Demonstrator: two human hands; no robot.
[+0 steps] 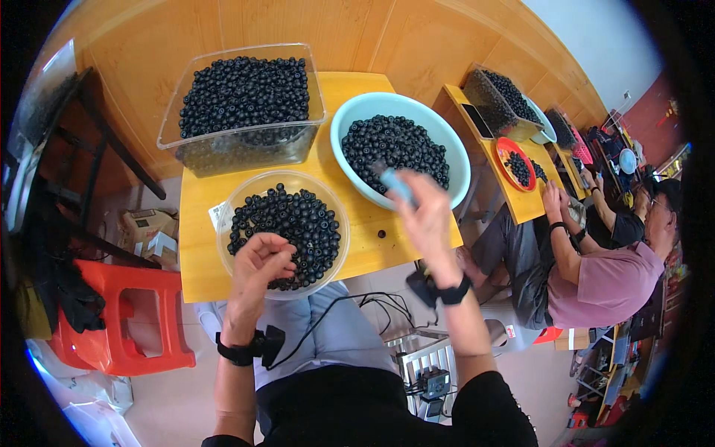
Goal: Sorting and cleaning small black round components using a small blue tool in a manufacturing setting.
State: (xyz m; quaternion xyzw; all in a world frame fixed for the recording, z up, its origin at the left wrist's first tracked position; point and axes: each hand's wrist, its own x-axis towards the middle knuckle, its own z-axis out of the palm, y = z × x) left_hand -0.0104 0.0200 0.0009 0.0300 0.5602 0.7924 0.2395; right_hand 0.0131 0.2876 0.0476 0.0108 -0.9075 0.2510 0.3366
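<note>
My left hand [258, 267] reaches over the clear round bowl [344, 257] on the near left of the yellow table. Its thumb and fingers are pinched together, and what they hold is hidden. Small, round, blue-black balls [305, 223], like berries or beads, partly fill this bowl. Motion blurs my right hand [426, 216], which is closed around a light-blue-handled tool [398, 186]. The tool's greyish tip points over the near rim of the pale blue basin [458, 160]. More of the same balls [395, 145] lie heaped in that basin.
A clear rectangular tub [223, 153] full of the balls stands at the back left of the table [365, 223]. One loose ball [381, 234] lies near its front edge. A red stool [134, 320] stands at left. Other people work at right, beside a red plate [514, 145].
</note>
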